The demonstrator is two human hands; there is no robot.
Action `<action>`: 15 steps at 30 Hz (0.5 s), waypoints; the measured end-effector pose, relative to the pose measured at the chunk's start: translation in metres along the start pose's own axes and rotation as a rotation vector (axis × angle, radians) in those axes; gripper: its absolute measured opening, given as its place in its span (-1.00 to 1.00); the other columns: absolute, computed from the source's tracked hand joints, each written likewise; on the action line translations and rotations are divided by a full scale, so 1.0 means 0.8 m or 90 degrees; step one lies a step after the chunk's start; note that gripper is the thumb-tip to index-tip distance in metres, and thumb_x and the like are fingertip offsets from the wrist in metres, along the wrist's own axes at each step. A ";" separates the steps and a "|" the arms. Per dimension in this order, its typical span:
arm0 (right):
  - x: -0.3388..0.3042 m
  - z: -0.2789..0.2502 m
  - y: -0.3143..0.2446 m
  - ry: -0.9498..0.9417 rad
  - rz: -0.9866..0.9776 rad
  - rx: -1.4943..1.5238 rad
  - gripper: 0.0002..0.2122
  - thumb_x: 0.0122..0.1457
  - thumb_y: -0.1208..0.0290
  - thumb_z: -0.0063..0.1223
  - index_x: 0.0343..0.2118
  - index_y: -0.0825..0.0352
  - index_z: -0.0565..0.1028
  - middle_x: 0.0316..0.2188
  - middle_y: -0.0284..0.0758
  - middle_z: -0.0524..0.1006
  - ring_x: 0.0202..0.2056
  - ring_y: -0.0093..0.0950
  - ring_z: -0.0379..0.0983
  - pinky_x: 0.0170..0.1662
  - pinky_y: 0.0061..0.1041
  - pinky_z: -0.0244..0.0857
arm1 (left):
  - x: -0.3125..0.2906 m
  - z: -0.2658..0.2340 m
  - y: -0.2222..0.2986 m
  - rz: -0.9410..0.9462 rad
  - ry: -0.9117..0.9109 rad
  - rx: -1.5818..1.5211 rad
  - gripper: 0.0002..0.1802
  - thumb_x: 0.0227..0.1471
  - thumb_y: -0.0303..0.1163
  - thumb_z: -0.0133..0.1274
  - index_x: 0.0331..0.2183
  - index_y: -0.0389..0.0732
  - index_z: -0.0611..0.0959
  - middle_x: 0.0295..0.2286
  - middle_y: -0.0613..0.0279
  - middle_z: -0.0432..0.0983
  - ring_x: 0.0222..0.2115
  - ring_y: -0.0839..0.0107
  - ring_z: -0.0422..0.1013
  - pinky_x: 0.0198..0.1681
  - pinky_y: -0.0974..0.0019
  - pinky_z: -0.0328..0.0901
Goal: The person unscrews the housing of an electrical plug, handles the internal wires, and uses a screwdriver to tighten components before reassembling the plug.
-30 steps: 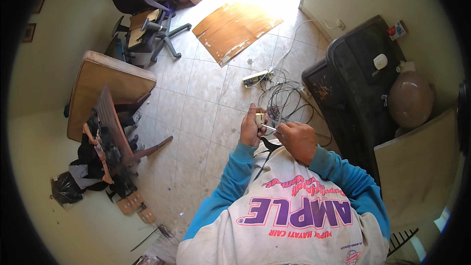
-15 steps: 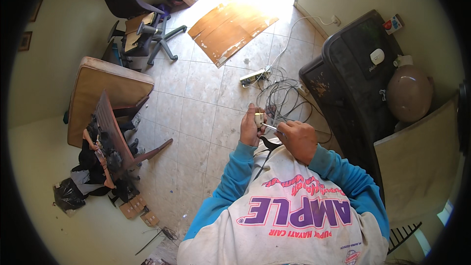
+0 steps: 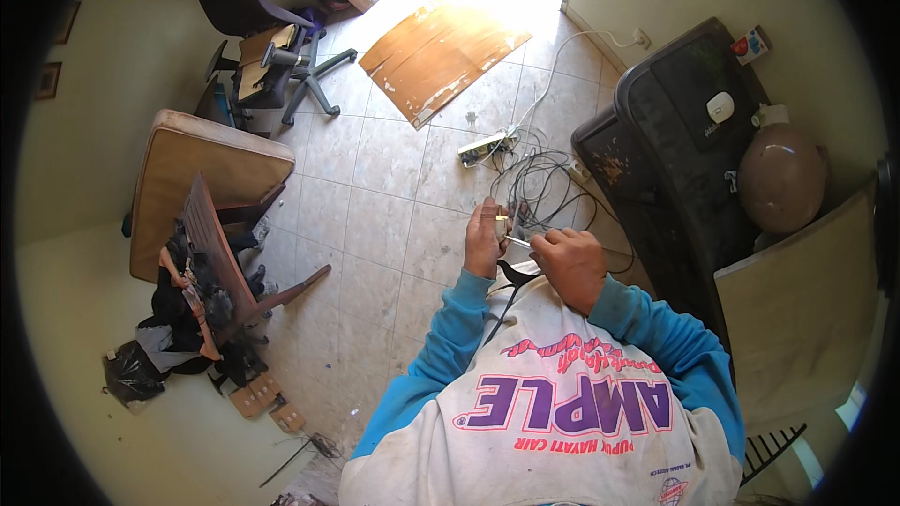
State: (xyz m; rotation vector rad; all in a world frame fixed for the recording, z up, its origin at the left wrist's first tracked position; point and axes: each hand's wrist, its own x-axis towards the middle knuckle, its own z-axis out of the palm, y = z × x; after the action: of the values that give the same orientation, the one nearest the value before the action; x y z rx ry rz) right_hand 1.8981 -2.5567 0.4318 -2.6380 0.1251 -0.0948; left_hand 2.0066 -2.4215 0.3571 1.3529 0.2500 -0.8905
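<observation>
My left hand (image 3: 481, 244) is closed around a small cream-coloured fitting (image 3: 502, 225), most of it hidden by the fingers and thumb. A yellowish patch shows at its upper side. My right hand (image 3: 570, 267) grips a screwdriver (image 3: 517, 242); only its thin metal shaft is visible, pointing left. The shaft's tip reaches the fitting beside my left palm, but whether it sits in a screw I cannot tell. Just below both hands, a black forked strap or cord (image 3: 515, 275) lies against my shirt front.
Beyond my hands, tangled dark cables (image 3: 536, 189) and a power strip (image 3: 486, 147) lie on the tiled floor. A worn brown board (image 3: 441, 61) is farther off. To the right stands a dark cabinet (image 3: 656, 131); leftward are an office chair (image 3: 239, 0) and a leaning cushion (image 3: 211, 169).
My left hand has turned the cream fitting, so less of its face shows now. The screwdriver stays at it, with my right hand almost in the same place.
</observation>
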 end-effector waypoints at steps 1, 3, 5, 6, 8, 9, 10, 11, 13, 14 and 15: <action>-0.001 0.001 0.001 -0.004 -0.006 -0.006 -0.87 -0.05 0.36 0.18 -0.47 0.21 0.46 -0.57 -0.40 0.44 -0.45 -0.40 0.45 -0.41 -0.37 0.27 | 0.001 -0.001 -0.002 0.006 -0.001 0.006 -0.49 0.19 0.11 -0.16 -0.32 -0.20 0.46 -0.61 0.33 0.36 -0.76 0.66 0.17 -0.77 0.58 0.01; -0.002 0.003 0.003 -0.022 -0.021 -0.015 -0.88 -0.03 0.36 0.16 -0.47 0.21 0.46 -0.55 -0.40 0.45 -0.44 -0.40 0.46 -0.40 -0.38 0.29 | 0.001 0.005 -0.010 0.045 0.024 0.037 -0.52 0.20 0.09 -0.15 -0.33 -0.19 0.46 -0.62 0.36 0.33 -0.75 0.67 0.15 -0.75 0.57 0.01; -0.002 0.004 0.004 -0.042 -0.032 -0.006 -0.89 -0.01 0.36 0.15 -0.47 0.22 0.46 -0.55 -0.39 0.46 -0.44 -0.39 0.47 -0.40 -0.37 0.30 | 0.002 0.003 -0.021 0.072 0.044 0.055 -0.54 0.21 0.06 -0.15 -0.33 -0.19 0.46 -0.62 0.39 0.31 -0.72 0.68 0.14 -0.71 0.56 0.03; -0.002 0.005 0.005 -0.054 -0.035 0.007 -0.89 0.00 0.35 0.14 -0.48 0.23 0.46 -0.55 -0.37 0.47 -0.44 -0.37 0.47 -0.40 -0.36 0.31 | 0.002 -0.001 -0.028 0.079 0.052 0.058 -0.55 0.21 0.05 -0.15 -0.34 -0.19 0.46 -0.62 0.41 0.30 -0.70 0.68 0.14 -0.68 0.56 0.04; -0.002 0.006 0.005 -0.073 -0.021 0.043 -0.88 0.03 0.33 0.13 -0.48 0.24 0.46 -0.56 -0.34 0.47 -0.46 -0.33 0.48 -0.41 -0.33 0.32 | -0.001 -0.005 -0.036 0.099 0.067 0.086 -0.55 0.23 0.02 -0.16 -0.36 -0.21 0.46 -0.59 0.39 0.30 -0.63 0.65 0.16 -0.59 0.52 0.09; -0.002 0.007 0.005 -0.080 -0.003 0.066 -0.87 0.04 0.32 0.13 -0.48 0.24 0.46 -0.56 -0.32 0.48 -0.47 -0.31 0.48 -0.41 -0.31 0.33 | -0.004 -0.007 -0.036 0.110 0.073 0.111 -0.54 0.25 0.02 -0.18 -0.37 -0.22 0.46 -0.57 0.36 0.31 -0.58 0.62 0.18 -0.53 0.48 0.13; -0.001 0.007 0.004 -0.087 0.014 0.089 -0.86 0.05 0.31 0.13 -0.48 0.25 0.46 -0.57 -0.30 0.48 -0.48 -0.29 0.48 -0.42 -0.29 0.34 | -0.007 -0.007 -0.036 0.122 0.080 0.137 -0.53 0.26 0.01 -0.20 -0.39 -0.24 0.46 -0.55 0.33 0.33 -0.52 0.59 0.20 -0.47 0.44 0.16; 0.001 0.005 0.004 -0.114 0.057 0.132 -0.86 0.07 0.32 0.11 -0.48 0.25 0.46 -0.56 -0.29 0.48 -0.48 -0.28 0.49 -0.42 -0.28 0.34 | -0.009 -0.005 -0.033 0.144 0.087 0.139 -0.53 0.26 0.00 -0.20 -0.39 -0.25 0.46 -0.55 0.33 0.33 -0.52 0.58 0.20 -0.46 0.43 0.17; 0.006 -0.002 0.001 -0.167 0.143 0.217 -0.87 0.09 0.33 0.07 -0.47 0.26 0.45 -0.56 -0.27 0.50 -0.49 -0.25 0.50 -0.41 -0.26 0.36 | -0.014 0.000 -0.025 0.186 0.101 0.143 -0.53 0.27 -0.02 -0.21 -0.39 -0.26 0.45 -0.55 0.32 0.33 -0.52 0.56 0.20 -0.45 0.42 0.18; 0.007 -0.001 0.000 -0.157 0.140 0.212 -0.87 0.09 0.32 0.07 -0.47 0.26 0.45 -0.56 -0.26 0.50 -0.49 -0.25 0.51 -0.41 -0.27 0.36 | -0.014 0.001 -0.022 0.205 0.101 0.158 -0.54 0.27 -0.02 -0.21 -0.39 -0.25 0.46 -0.56 0.33 0.33 -0.53 0.58 0.20 -0.47 0.43 0.17; 0.008 0.001 -0.001 -0.147 0.137 0.206 -0.87 0.10 0.32 0.07 -0.46 0.26 0.46 -0.56 -0.26 0.51 -0.49 -0.25 0.51 -0.42 -0.27 0.36 | -0.013 0.001 -0.019 0.223 0.100 0.173 -0.54 0.27 -0.02 -0.21 -0.39 -0.25 0.46 -0.57 0.34 0.32 -0.54 0.59 0.20 -0.49 0.44 0.17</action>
State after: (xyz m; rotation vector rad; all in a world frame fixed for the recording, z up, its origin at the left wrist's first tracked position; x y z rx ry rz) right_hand 1.9043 -2.5564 0.4315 -2.2779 0.2877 0.2426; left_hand 1.9891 -2.4174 0.3526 1.6614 0.0083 -0.5372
